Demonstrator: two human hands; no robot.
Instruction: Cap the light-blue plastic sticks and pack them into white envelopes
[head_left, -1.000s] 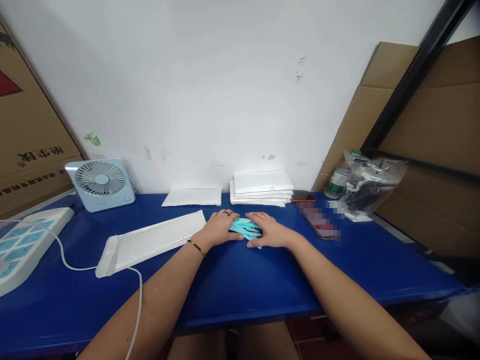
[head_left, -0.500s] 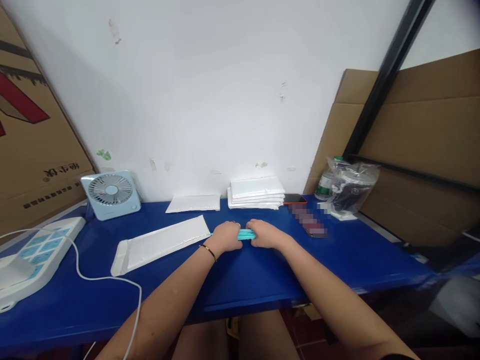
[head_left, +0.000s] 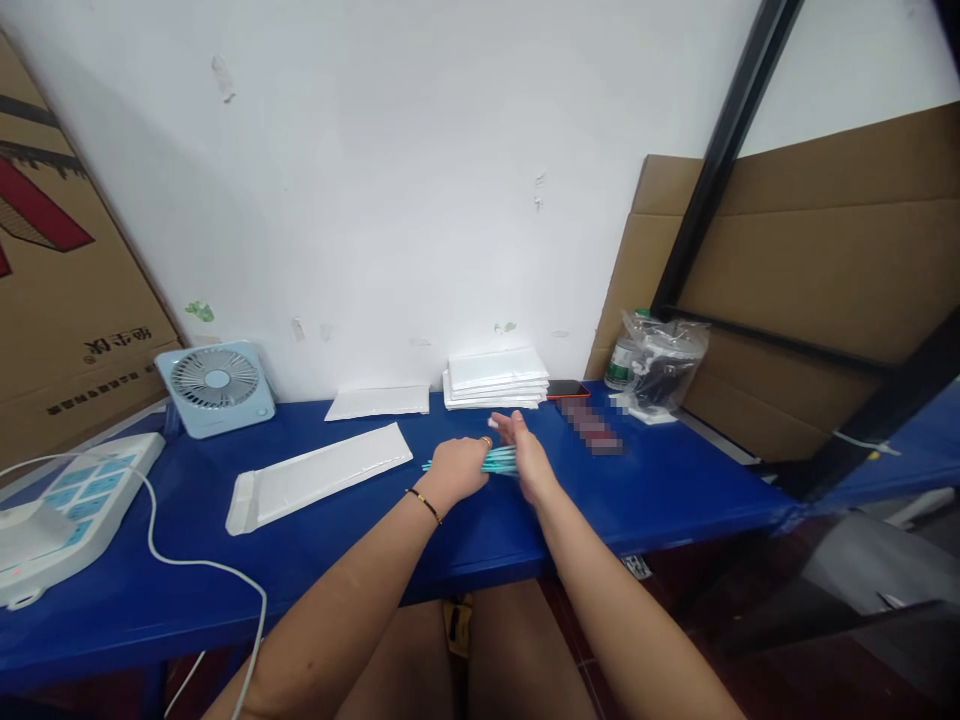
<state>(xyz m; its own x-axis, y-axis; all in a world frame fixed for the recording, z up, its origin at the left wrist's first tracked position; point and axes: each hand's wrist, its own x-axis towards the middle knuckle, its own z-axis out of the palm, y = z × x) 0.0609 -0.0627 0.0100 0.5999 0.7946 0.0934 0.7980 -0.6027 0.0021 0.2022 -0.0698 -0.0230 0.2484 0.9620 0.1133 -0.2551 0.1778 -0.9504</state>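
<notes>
A bundle of thin turquoise sticks [head_left: 501, 460] lies crosswise in my left hand [head_left: 459, 472], whose fingers are wrapped round it. Short ends poke out on the left side of that hand. My right hand [head_left: 529, 462] is upright with its fingers apart, its palm against the right ends of the bundle. To the left of my hands a long white padded envelope [head_left: 322, 475] lies slanted on the blue table [head_left: 480, 560]. Behind my hands, by the wall, sit a stack of white envelopes [head_left: 496, 378] and a single white one [head_left: 379, 401].
On the left are a light blue fan [head_left: 217, 388], a power strip [head_left: 82, 510] and a white cable [head_left: 202, 563]. At the right back stand a phone [head_left: 568, 389], a bottle [head_left: 619, 366] and a clear plastic bag [head_left: 664, 370]. Cardboard [head_left: 817, 240] leans at the right.
My right hand has opened from its grip on the bundle and turned upright against its ends. My left hand keeps its hold. The view has shifted slightly to the right.
</notes>
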